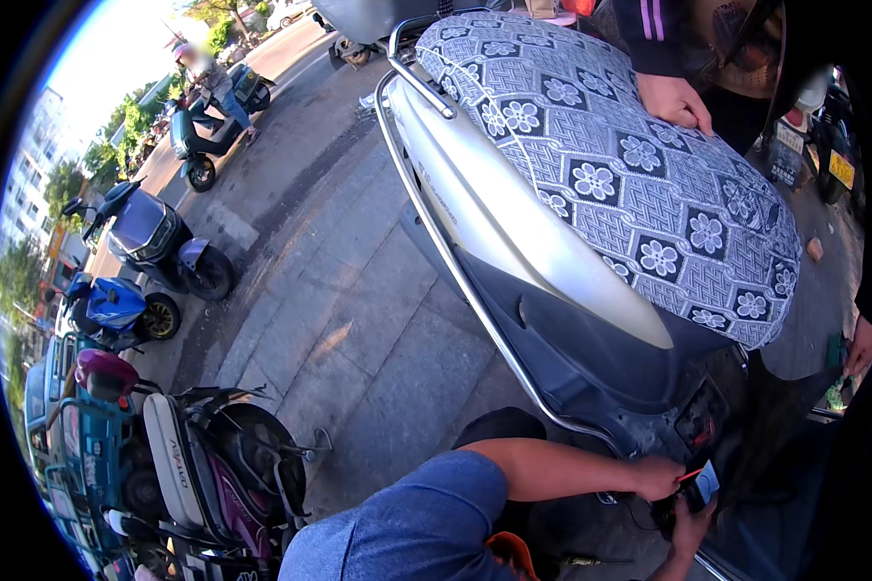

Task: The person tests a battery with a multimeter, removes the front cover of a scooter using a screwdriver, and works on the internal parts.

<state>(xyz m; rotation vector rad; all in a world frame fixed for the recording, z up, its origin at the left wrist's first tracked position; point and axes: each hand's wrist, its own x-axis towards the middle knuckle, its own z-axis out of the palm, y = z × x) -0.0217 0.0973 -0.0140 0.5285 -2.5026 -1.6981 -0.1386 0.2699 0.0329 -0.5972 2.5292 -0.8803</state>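
Two bare hands are seen—by the left hand (659,477), curled fingers are brought against one small black item (693,500), their grip untellable; by the right hand (690,533), it is gripped, fingers bent closed—beside one silver-and-black scooter (513,223), its single flower-patterned seat cover (591,179) touched by one co-worker's hand (676,101).

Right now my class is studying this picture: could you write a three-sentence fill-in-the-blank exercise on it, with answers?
1. The cover over the scooter is patterned with pale ____ on dark diamonds.
2. The person's left hand and right hand are at a small dark object; the short sleeve is ____.
3. Another person's hand rests on the cover, its dark sleeve bearing ____ stripes.

Answers: flowers; blue; purple.
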